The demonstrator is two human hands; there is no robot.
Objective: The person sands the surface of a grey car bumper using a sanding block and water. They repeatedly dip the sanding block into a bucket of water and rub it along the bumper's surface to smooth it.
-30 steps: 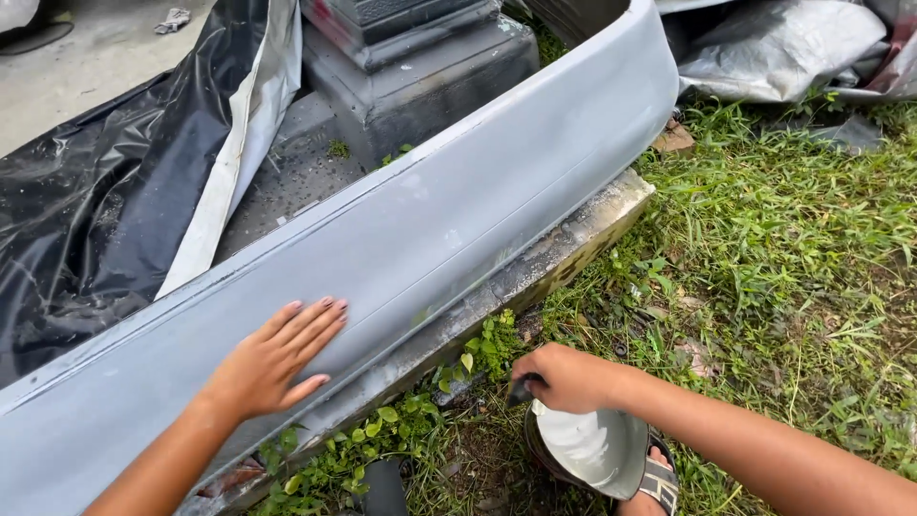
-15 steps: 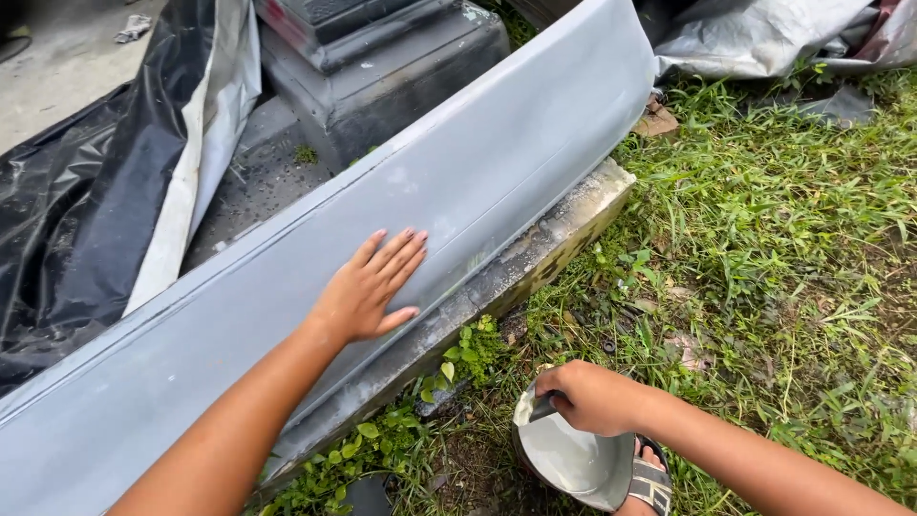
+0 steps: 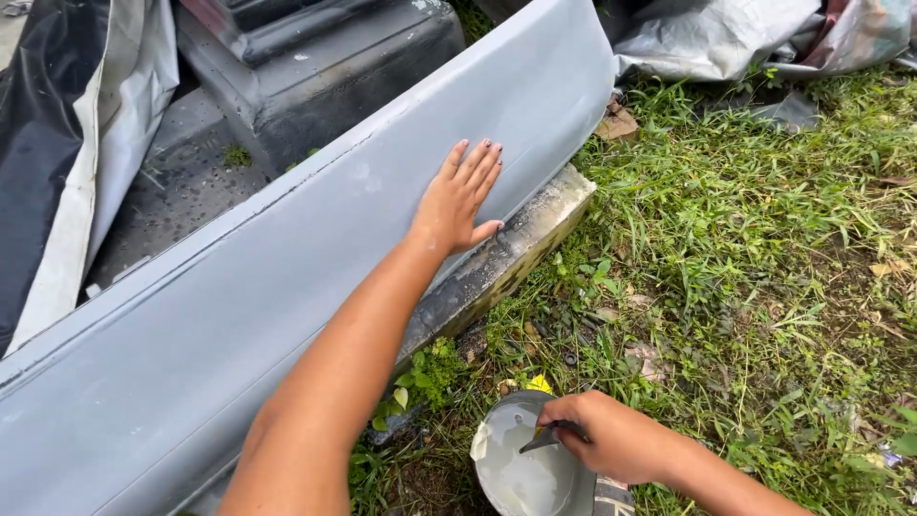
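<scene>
Nearest the camera, the right hand [image 3: 611, 435] is closed around a small dark-handled tool [image 3: 546, 438], its tip dipped into a round grey container [image 3: 516, 468] holding pale, milky liquid. The container sits on the ground among weeds, next to a dark sandal [image 3: 611, 497] at the bottom edge. Further out, the left hand [image 3: 460, 199] lies open and flat, fingers together, pressed against the long grey panel [image 3: 239, 287] that runs diagonally across the view. The panel's lower edge rests along a worn concrete curb [image 3: 516, 253]. Grass [image 3: 745, 239] spreads to the right. Beyond the panel lie a dark moulded block [image 3: 334, 67], black and silver sheeting [image 3: 67, 124], and crumpled grey tarp [image 3: 726, 38].
</scene>
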